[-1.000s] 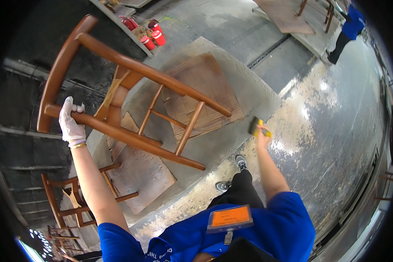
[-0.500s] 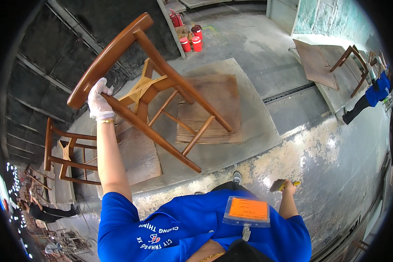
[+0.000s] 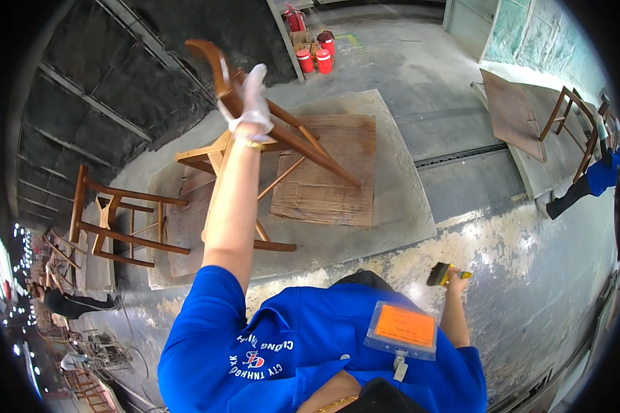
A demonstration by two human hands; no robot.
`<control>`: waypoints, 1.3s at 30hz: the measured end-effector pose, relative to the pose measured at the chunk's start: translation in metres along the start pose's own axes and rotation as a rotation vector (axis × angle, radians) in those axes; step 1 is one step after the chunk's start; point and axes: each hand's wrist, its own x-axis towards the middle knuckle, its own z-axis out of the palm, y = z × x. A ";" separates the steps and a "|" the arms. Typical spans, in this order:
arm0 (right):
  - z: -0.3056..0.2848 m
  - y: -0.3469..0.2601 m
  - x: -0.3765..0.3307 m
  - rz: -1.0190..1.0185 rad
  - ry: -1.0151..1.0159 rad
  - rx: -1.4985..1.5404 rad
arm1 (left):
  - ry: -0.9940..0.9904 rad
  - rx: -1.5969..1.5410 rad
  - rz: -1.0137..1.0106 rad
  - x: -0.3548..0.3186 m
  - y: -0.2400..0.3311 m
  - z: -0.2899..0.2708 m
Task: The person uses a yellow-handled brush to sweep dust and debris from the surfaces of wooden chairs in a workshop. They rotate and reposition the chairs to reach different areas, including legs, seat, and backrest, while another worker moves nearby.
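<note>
Around: a flat grey platform [image 3: 403,196] bears a brown cardboard sheet [image 3: 324,203]; a second chair frame [image 3: 131,238] stands at the left.
In the way: the left forearm [image 3: 231,206] crosses in front of the held chair frame [image 3: 317,157], hiding part of it.
Held chair: tilted over the platform; whether its legs touch the cardboard, I cannot tell.
Left hand [image 3: 253,103]: white-gloved, arm stretched forward, clamped on the frame's upper end.
Right hand [image 3: 455,281]: bare, low at the right, closed around the yellow handle of a brush [image 3: 439,274], bristles pointing left.
Red containers [image 3: 324,62]: three, beyond the platform.
Co-workers: one at right [image 3: 603,177], one at far left [image 3: 69,303].
</note>
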 end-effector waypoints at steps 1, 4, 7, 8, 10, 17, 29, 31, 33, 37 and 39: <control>0.002 0.002 -0.006 0.004 -0.046 0.005 | 0.043 0.031 0.113 -0.002 -0.015 0.014; 0.009 0.005 -0.028 0.030 -0.174 -0.029 | -0.095 0.470 0.103 0.024 -0.054 0.044; 0.021 0.003 -0.048 -0.010 -0.241 -0.069 | -0.265 0.559 0.201 0.040 -0.094 0.082; 0.026 0.003 -0.054 -0.024 -0.262 -0.024 | -0.318 0.326 0.126 0.039 -0.102 0.094; 0.040 0.001 -0.063 -0.105 -0.286 0.044 | -0.392 0.048 -0.055 0.032 -0.103 0.104; 0.137 -0.054 -0.109 -0.111 -0.628 0.374 | -0.537 1.327 0.172 0.004 0.012 -0.024; 0.266 -0.352 -0.310 -1.828 -0.818 0.030 | 0.012 0.425 -0.331 -0.148 -0.100 -0.250; 0.276 -0.403 -0.335 -2.177 -0.698 -0.166 | -0.027 0.506 -0.295 -0.148 -0.108 -0.256; 0.297 -0.433 -0.350 -2.367 -0.479 -0.250 | -0.053 0.599 -0.248 -0.149 -0.102 -0.259; 0.316 -0.422 -0.362 -2.320 -0.434 -0.331 | -0.097 0.682 -0.287 -0.151 -0.067 -0.259; 0.313 -0.411 -0.369 -2.317 -0.606 -0.446 | -0.127 0.589 -0.346 -0.139 -0.046 -0.262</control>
